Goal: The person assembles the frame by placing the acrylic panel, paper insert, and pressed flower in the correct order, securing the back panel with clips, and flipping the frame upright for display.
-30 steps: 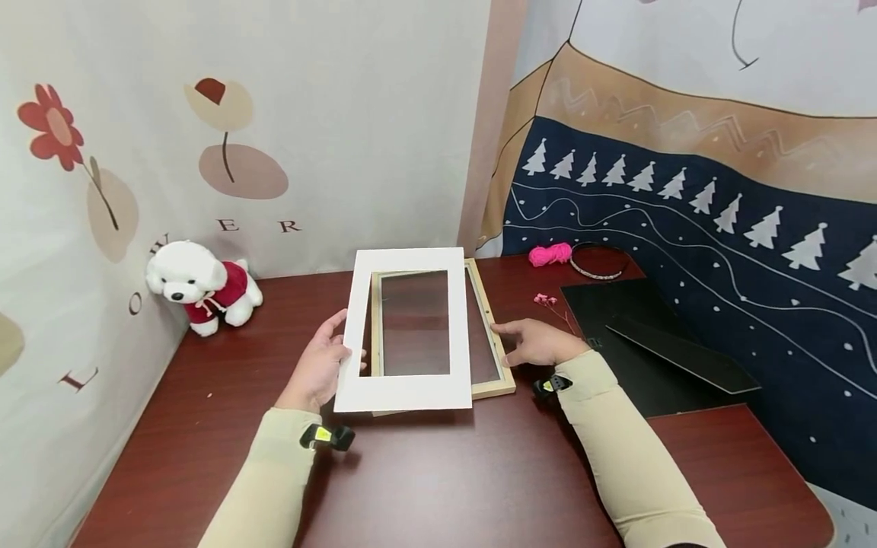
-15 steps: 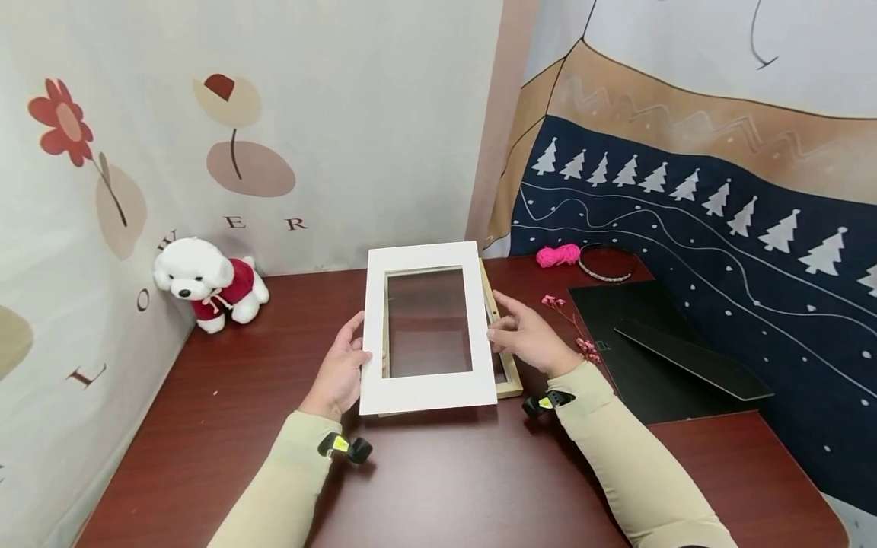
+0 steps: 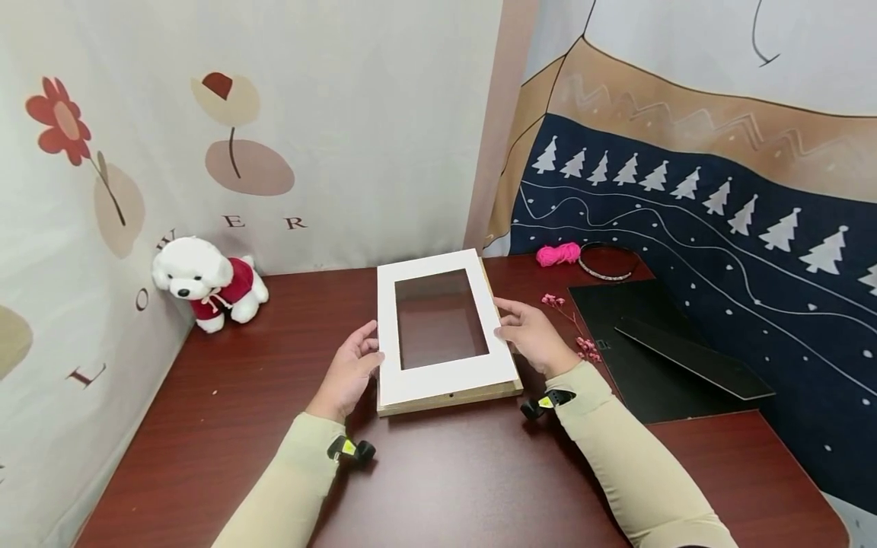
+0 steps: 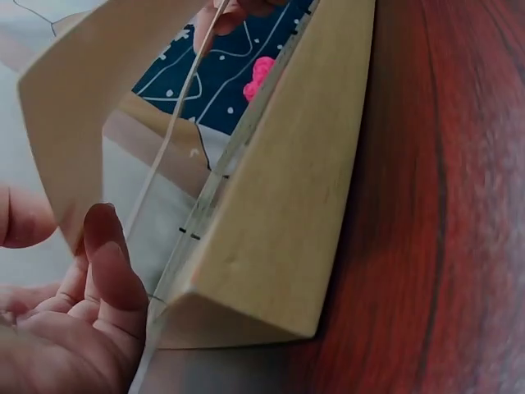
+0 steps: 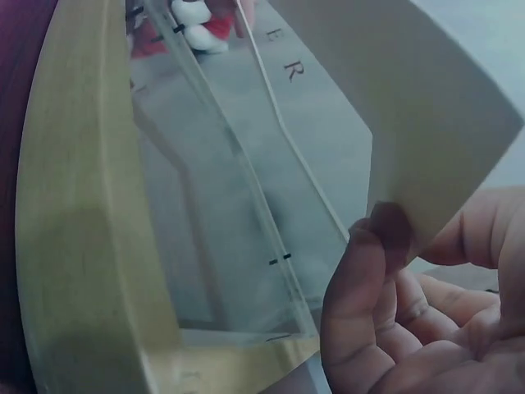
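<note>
A white picture mat (image 3: 448,379) with a rectangular opening is held between both hands, over a light wooden picture frame (image 3: 451,397) lying on the table. At the mat's left edge my left hand (image 3: 348,373) pinches it between thumb and fingers. My right hand (image 3: 537,339) pinches the opposite edge the same way. Seen from the left wrist, the mat (image 4: 90,90) stands raised above the frame (image 4: 279,205) with a gap between. In the right wrist view a glossy clear pane (image 5: 213,246) inside the frame reflects the surroundings. The mat covers most of the frame from above.
On the right lies a black backing board (image 3: 623,396) with its stand leg (image 3: 692,358) lifted. Pink dried flowers (image 3: 588,348), pink yarn (image 3: 558,255) and a hoop-like band (image 3: 606,276) are near it. A white plush dog (image 3: 208,281) sits at the back left.
The mat has moved right, turned slightly and come into line over the frame. My right hand has gone from the frame's edge to pinching the mat's right edge.
</note>
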### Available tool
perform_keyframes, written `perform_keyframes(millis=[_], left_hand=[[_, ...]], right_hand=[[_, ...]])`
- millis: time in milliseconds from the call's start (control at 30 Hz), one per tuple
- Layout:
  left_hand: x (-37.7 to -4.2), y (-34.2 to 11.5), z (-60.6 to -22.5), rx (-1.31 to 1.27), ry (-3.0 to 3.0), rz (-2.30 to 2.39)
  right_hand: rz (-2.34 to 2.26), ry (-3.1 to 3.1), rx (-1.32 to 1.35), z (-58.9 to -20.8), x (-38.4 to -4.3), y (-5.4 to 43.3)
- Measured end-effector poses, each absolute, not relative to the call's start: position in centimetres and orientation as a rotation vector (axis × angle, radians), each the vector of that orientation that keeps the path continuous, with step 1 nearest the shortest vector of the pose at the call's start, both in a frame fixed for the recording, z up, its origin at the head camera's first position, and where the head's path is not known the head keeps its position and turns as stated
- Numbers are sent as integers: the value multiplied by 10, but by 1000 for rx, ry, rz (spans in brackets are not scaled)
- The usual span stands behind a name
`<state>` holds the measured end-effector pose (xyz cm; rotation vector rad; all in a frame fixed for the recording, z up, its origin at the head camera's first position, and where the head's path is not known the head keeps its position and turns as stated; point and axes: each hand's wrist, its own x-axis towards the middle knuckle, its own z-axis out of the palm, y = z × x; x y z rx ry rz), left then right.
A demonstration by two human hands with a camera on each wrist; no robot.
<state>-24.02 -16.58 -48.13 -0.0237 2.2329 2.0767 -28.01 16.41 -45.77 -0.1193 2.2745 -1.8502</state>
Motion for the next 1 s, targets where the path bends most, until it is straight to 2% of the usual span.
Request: perform_keyframes(millis=[633,1000], left_hand=[[-240,-171,-484,55,2307,1889],[-242,-171,-486,41,2362,1839]], right_hand=[[-1796,2268,-143,-464,-283,167],[-1714,2481,-156,-464,-282,168]])
